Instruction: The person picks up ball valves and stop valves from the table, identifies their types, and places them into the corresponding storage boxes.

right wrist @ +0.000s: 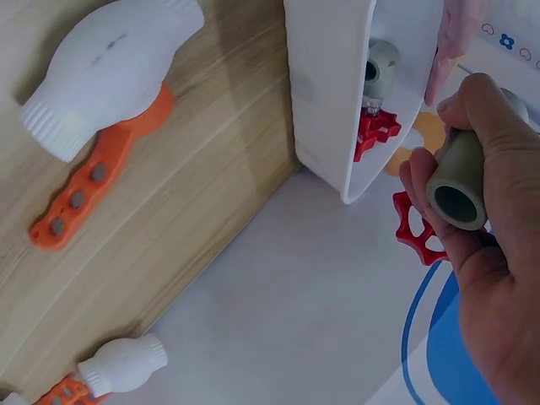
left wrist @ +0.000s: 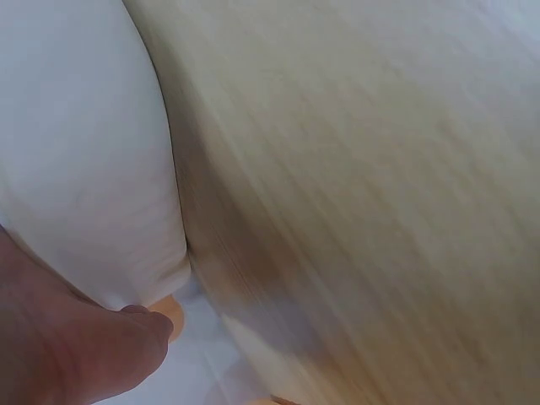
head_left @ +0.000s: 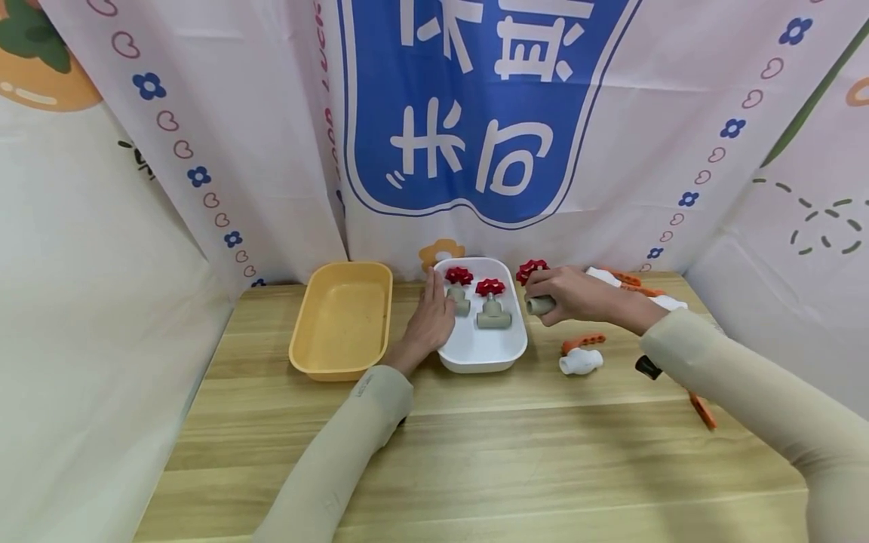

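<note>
In the middle of the head view, the right hand (head_left: 566, 292) holds a grey valve (head_left: 541, 305), just to the right of the white tray (head_left: 478, 366) and apart from it. The fingers are curled around the pipe body, and the right wrist view shows the thumb laid over it. I think this part is taken because it is plain and thick, while the red wheel (head_left: 531, 271) is left free beyond the fingers; the stem between is hidden.

The left hand (head_left: 429, 320) rests at the left rim of the white tray, fingers nearly straight and close together, pinching nothing that I can see. Probably it steadies the light tray; how strongly it presses, I cannot tell.

Inside the tray, in its upper and middle part, two more grey valves (head_left: 494, 320) lie side by side, wheels toward the top of the frame, perhaps so that they stay in order. The yellow tray (head_left: 339, 375) stands at centre left, apart from the hands.

At centre right, a white valve (head_left: 581, 361) with orange handle (head_left: 587, 342) lies on the table (head_left: 543, 467). Other white valves (head_left: 668, 302) are farther right, partly behind the forearm.
</note>
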Tool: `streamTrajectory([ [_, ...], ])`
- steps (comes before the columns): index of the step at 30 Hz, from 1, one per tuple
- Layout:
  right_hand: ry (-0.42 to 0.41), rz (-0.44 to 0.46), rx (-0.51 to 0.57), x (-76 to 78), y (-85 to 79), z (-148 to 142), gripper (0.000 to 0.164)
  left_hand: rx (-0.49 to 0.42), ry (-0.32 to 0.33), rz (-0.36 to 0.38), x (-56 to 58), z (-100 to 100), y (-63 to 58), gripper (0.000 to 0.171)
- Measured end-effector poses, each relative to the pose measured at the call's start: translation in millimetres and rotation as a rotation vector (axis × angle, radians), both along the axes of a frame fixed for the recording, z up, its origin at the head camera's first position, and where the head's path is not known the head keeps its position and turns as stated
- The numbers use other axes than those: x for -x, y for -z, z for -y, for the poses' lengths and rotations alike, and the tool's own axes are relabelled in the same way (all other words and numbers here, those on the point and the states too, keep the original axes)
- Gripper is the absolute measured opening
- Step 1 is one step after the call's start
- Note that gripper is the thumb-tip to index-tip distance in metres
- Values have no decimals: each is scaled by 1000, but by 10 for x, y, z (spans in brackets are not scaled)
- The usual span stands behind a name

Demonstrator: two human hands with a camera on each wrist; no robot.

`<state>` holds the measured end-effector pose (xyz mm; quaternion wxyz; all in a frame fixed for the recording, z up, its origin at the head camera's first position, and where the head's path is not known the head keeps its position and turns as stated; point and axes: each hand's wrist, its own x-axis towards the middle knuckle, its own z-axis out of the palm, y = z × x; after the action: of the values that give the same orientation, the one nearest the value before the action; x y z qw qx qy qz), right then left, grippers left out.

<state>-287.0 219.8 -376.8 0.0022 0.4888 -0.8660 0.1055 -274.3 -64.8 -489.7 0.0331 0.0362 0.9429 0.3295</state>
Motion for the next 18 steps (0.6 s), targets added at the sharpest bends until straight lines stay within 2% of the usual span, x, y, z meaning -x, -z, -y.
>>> streamTrajectory([
  [14, -34, 98, -64, 3, 64, 338, 33, -2, 5, -18, 8, 9, 11, 69],
  [18, -67, 105, -71, 3, 87, 416, 33, 4, 10, -26, 0, 7, 12, 67],
])
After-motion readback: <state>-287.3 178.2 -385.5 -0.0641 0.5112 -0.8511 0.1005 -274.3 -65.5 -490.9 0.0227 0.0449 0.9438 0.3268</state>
